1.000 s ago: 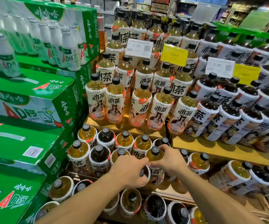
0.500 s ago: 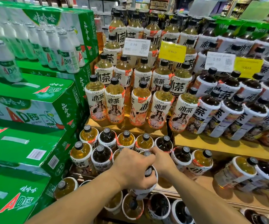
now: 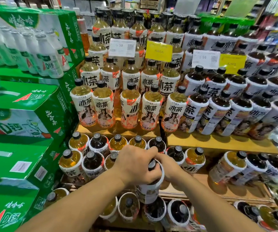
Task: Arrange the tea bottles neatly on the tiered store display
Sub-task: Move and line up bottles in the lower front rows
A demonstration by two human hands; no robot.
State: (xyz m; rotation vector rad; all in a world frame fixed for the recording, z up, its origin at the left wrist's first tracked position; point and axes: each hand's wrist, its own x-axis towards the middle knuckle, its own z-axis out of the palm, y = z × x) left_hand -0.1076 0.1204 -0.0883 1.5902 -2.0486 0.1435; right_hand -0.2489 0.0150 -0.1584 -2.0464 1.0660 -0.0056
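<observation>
- Plainly, the left hand is wrapped over the shoulder and neck of a white-labelled, black-capped plastic tea bottle full of dark brew.
- It holds the tea bottle at the front edge of the middle tier of the tiered wooden display shelf. The base seems clear of the wood, above the caps of the lowest-tier bottles.
- The right hand lies against the far side of the same shoulder. Its fingertips are hidden under the left hand, so I cannot tell whether it grips or merely steadies.
- Being full, the tea bottle is probably heavy for its size. Held from the top it is likely to swing, so a surer hold would be round the labelled body, with the other hand at the neck.
- The sealed plastic should be stiff and not fragile, so a firm squeeze ought to do no harm.
- The glossy wrap label looks slippery, and the cap and the flare of the shoulder give the fingers a better stop.
- Amber and dark neighbour bottles stand tightly packed just to the left and behind. Lowering the tea bottle upright would avoid knocking them.
- Green cardboard cartons are stacked to the left.
</observation>
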